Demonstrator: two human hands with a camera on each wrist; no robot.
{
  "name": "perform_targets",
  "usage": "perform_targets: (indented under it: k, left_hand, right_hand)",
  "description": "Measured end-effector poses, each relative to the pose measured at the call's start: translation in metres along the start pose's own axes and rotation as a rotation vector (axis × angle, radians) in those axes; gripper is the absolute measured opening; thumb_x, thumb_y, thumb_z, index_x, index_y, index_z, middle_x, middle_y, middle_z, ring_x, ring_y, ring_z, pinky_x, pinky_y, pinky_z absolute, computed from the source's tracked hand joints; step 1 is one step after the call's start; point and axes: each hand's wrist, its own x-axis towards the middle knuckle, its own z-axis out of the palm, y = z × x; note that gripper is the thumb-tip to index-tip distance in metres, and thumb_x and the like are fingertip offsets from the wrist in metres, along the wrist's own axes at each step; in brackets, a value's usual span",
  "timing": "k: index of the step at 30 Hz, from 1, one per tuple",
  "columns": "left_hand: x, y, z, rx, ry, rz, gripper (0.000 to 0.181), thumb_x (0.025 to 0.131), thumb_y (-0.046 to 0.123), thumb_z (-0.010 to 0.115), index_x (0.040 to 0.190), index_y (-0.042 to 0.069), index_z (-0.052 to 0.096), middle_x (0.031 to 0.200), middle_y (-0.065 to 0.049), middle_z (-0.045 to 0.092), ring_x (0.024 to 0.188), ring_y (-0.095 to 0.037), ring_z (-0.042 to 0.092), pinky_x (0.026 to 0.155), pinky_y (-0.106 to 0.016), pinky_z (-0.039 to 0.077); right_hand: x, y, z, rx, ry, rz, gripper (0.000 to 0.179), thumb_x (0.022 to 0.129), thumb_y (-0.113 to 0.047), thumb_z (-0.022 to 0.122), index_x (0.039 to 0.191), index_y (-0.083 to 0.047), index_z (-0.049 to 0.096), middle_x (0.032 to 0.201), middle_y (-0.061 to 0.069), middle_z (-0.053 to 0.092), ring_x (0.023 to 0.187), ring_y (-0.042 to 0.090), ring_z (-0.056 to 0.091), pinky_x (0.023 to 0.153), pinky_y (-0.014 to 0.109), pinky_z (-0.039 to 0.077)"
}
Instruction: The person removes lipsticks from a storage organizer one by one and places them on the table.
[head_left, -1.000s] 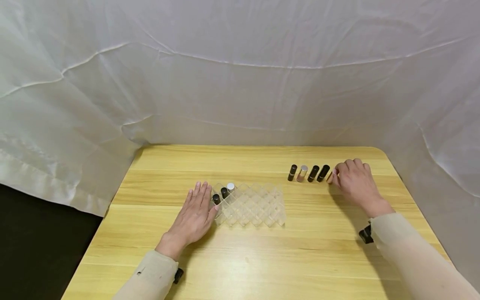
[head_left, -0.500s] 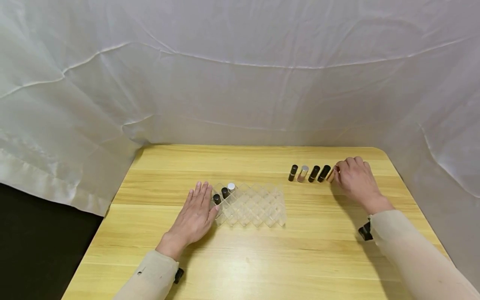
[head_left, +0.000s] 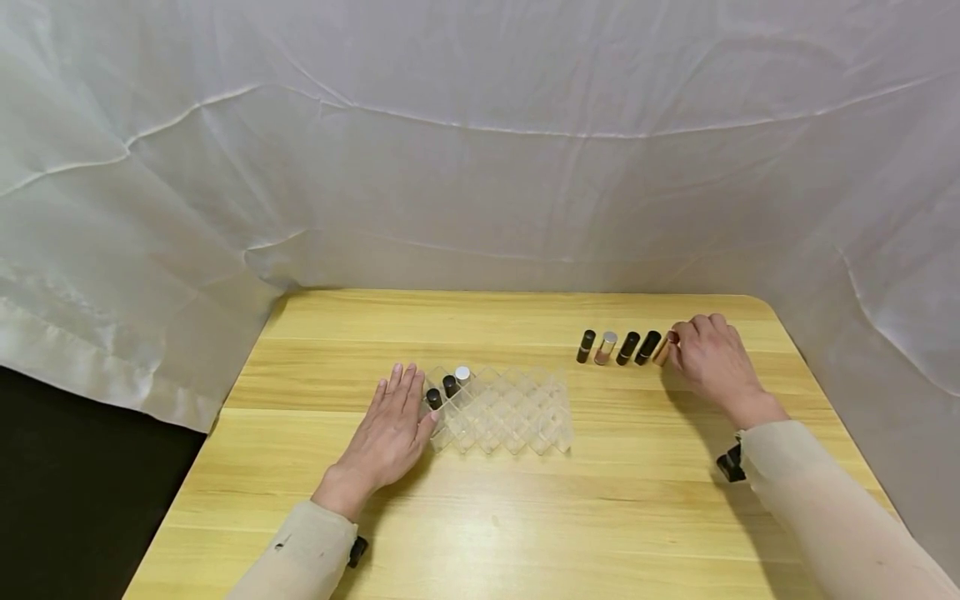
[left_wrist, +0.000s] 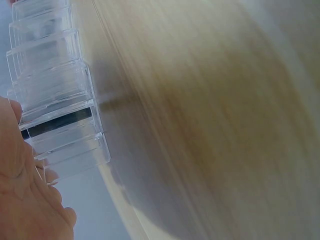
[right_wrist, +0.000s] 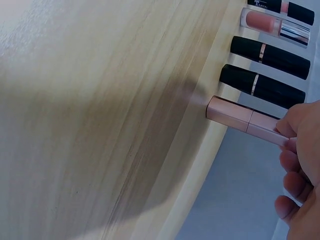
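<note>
1. At the left end of the clear rack (head_left: 498,408): left hand (head_left: 382,437), back upward, fingers straight and nearly together, thumb set a little apart; laid along the rack's end, nothing gripped.
2. Inside the rack, at left rear: two black-capped tubes (head_left: 450,385) and one silver-white-capped tube (head_left: 462,374), upright in neighbouring cells on a slanting line. By judgement, the finished portion: three housed.
3. Beyond the rack, toward the right rear of the wooden table (head_left: 480,525): slim black tube (head_left: 586,346), pink tube with silver cap (head_left: 605,348), two stouter black tubes (head_left: 648,347); upright in a row, well apart from the rack.
4. At the row's right end: rose-coloured tube (right_wrist: 245,120), just beside the nearest black tube; base apparently on the table, in line with the rest. By judgement, the remaining portion: five outside the rack, counting this one.
5. At far right: right hand (head_left: 708,358), thumb and fingertips pinching the upper end of the rose-coloured tube; other fingers curled, clear of it.
6. Across both areas, against one second earlier: same count of three and five, left hand unmoved; more of the rose-coloured tube exposed beside the right hand, with only a slight shift of grip.
</note>
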Motion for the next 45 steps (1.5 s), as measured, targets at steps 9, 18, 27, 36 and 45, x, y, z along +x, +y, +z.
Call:
perform_targets:
  k: [9, 18, 27, 36, 45]
  left_hand:
    - [0.0, 0.0, -0.001, 0.014, -0.002, 0.0, 0.073, 0.115, 0.047, 0.033, 0.167, -0.002, 0.016, 0.175, -0.021, 0.016, 0.164, -0.035, 0.005, 0.134, -0.053, 0.008]
    - [0.001, 0.002, -0.003, 0.016, -0.001, -0.001, 0.072, 0.115, 0.046, 0.033, 0.167, -0.002, 0.019, 0.175, -0.02, 0.015, 0.164, -0.035, 0.006, 0.134, -0.054, 0.007]
    - [0.002, 0.004, -0.006, 0.007, -0.029, -0.01, 0.073, 0.115, 0.048, 0.029, 0.167, -0.001, 0.015, 0.176, -0.018, 0.008, 0.164, -0.033, 0.001, 0.134, -0.053, 0.005]
    - [0.004, 0.007, -0.006, 0.003, -0.018, -0.018, 0.078, 0.114, 0.053, 0.032, 0.167, -0.002, 0.016, 0.176, -0.019, 0.007, 0.164, -0.036, 0.002, 0.134, -0.056, 0.006]
    - [0.003, 0.009, -0.004, 0.012, -0.016, -0.031, 0.082, 0.113, 0.056, 0.033, 0.166, -0.002, 0.014, 0.176, -0.02, 0.006, 0.164, -0.035, 0.0, 0.134, -0.055, 0.005]
  right_hand:
    - [0.004, -0.004, -0.006, 0.031, -0.002, 0.019, 0.032, 0.092, -0.009, 0.067, 0.115, 0.014, 0.065, 0.1, 0.029, 0.066, 0.088, 0.044, 0.054, 0.067, 0.051, 0.047]
    - [0.024, -0.025, -0.023, 0.062, 0.115, -0.062, 0.035, 0.09, -0.009, 0.065, 0.115, 0.015, 0.067, 0.101, 0.03, 0.069, 0.091, 0.046, 0.06, 0.077, 0.055, 0.048]
    - [0.046, -0.071, -0.029, 0.111, 0.194, -0.116, 0.033, 0.094, -0.017, 0.064, 0.109, 0.013, 0.069, 0.095, 0.028, 0.07, 0.086, 0.047, 0.062, 0.076, 0.057, 0.05]
    - [0.065, -0.126, -0.021, 0.157, 0.184, -0.163, 0.028, 0.095, -0.018, 0.07, 0.107, 0.007, 0.071, 0.097, 0.023, 0.071, 0.09, 0.044, 0.061, 0.074, 0.056, 0.051]
    - [0.076, -0.177, -0.012, 0.187, 0.098, -0.216, 0.031, 0.097, -0.023, 0.07, 0.113, 0.003, 0.071, 0.105, 0.017, 0.07, 0.096, 0.036, 0.061, 0.079, 0.048, 0.051]
